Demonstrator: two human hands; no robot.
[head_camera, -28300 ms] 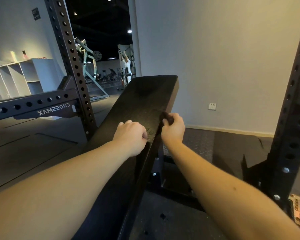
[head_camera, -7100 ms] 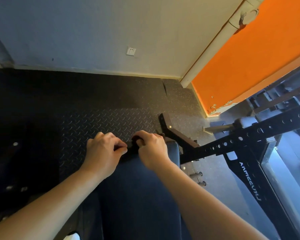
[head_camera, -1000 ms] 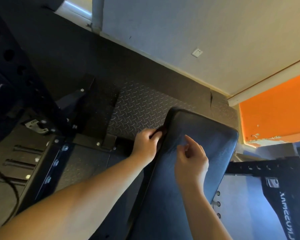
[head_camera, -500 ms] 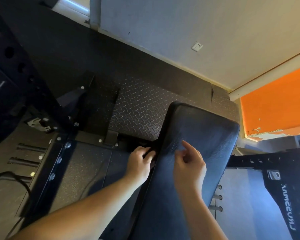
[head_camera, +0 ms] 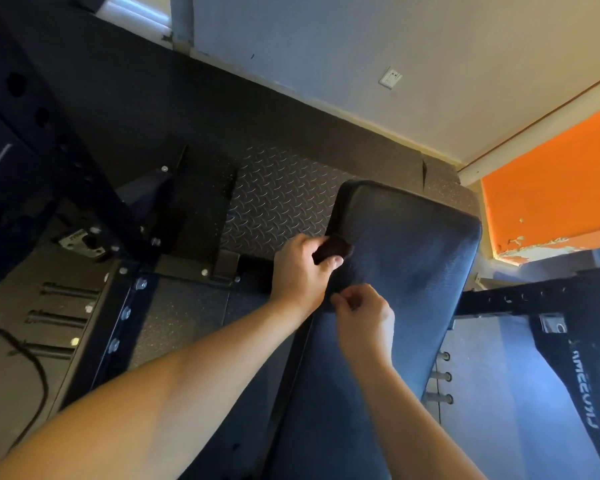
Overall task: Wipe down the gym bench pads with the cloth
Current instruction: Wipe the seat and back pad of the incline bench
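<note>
Along the left edge of the bench pad (head_camera: 406, 258), near its far end, I see my left hand (head_camera: 302, 271) gripping the dark cloth (head_camera: 333, 250), which is bunched and pressed against the pad's side seam. My right hand (head_camera: 364, 318) sits just below it over the pad with its fingers curled; I cannot tell whether it pinches anything. I judge the step in hand to be wiping the side edge of this 1 pad. The next move calls for drawing the cloth along that edge under steady pressure, then covering the broad top face.
</note>
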